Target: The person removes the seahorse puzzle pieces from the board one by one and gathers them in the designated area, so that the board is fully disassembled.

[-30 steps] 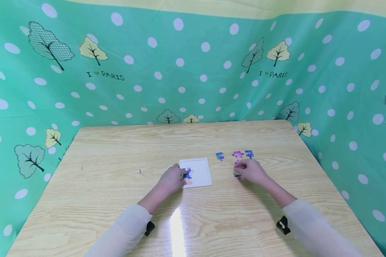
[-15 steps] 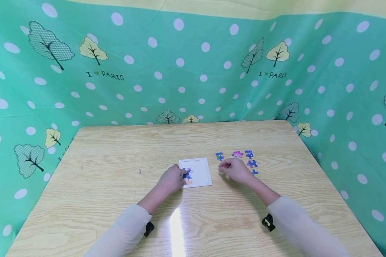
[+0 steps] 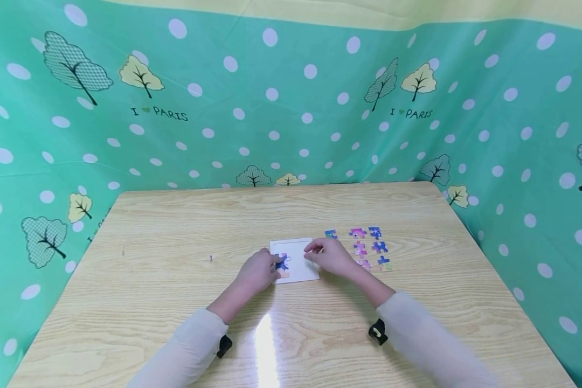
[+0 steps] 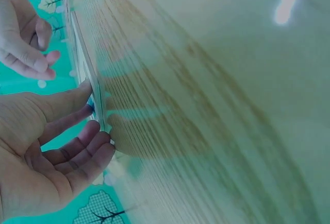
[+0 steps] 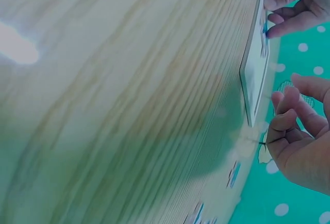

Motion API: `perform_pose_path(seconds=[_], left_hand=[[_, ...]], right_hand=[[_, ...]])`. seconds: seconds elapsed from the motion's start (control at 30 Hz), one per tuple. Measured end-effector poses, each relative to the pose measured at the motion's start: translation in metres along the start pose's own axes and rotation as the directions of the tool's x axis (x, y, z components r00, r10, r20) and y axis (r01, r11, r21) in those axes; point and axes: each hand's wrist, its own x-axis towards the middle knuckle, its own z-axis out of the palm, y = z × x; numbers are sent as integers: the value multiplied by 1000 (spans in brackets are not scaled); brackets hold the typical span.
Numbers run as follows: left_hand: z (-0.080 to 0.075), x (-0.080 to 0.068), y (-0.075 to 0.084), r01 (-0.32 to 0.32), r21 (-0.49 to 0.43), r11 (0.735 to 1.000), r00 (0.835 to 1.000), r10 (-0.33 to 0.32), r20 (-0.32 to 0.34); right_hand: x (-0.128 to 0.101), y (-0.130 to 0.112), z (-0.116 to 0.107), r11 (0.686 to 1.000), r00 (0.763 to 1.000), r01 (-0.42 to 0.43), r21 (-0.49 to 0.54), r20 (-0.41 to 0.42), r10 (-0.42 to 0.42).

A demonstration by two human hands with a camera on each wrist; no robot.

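Note:
A white square puzzle tray (image 3: 302, 275) lies on the table, with a few joined jigsaw pieces (image 3: 284, 263) along its left side. My left hand (image 3: 259, 270) holds the tray's left edge, thumb and fingers at the rim; its fingers partly cover the pieces. My right hand (image 3: 332, 257) hovers over the tray's right edge, fingers loosely curled. In the right wrist view, nothing shows between the fingers of this right hand (image 5: 304, 131). Several loose jigsaw pieces (image 3: 360, 248) lie right of the tray, pink and blue; one blue-green piece (image 3: 331, 234) is partly behind the right hand.
The wood-grain table (image 3: 184, 307) carries a tiny dark fragment (image 3: 210, 258) left of the tray. A green dotted curtain (image 3: 291, 134) hangs behind the table and along its sides. A bright glare streak (image 3: 267, 350) crosses the near part of the tabletop.
My right hand has moved left from the loose pieces to the tray's right edge, uncovering pieces that it hid before. My left hand and the tray stay where they were.

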Motion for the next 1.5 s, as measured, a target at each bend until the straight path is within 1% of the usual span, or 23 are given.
perform_pose_path(seconds=[0.17,0.33,0.4,0.57,0.73,0.83,1.0,1.23,1.5], left_hand=[[0,0,-1,13,-48,999,1000,-13,-3],[2,0,-2,1,-67,998,1000,-2,-18],[3,0,-3,-7,-57,998,1000,5,-27],[5,0,-5,4,-53,999,999,-6,-35],[3,-1,-5,24,-56,998,999,-26,-24],[2,-1,-4,30,-62,998,999,-31,-16],[2,-2,-4,13,-57,998,1000,-14,-22],[2,-2,-4,-4,-54,999,1000,2,-31],[3,-3,-4,-11,-42,999,1000,10,-22]], right_hand=[[6,-4,8,1000,1000,2,3,27,-2],[11,-5,15,1000,998,6,1,57,-6],[13,-5,18,1000,998,1,-1,64,-1],[17,-7,24,1000,997,-6,-2,74,6],[19,-11,29,998,997,36,-45,76,-33],[20,-13,31,998,997,35,-52,76,-31],[22,-12,34,998,997,22,-61,75,-18],[25,-13,36,994,996,61,-93,78,-54],[25,-11,37,989,994,71,-127,92,-60]])
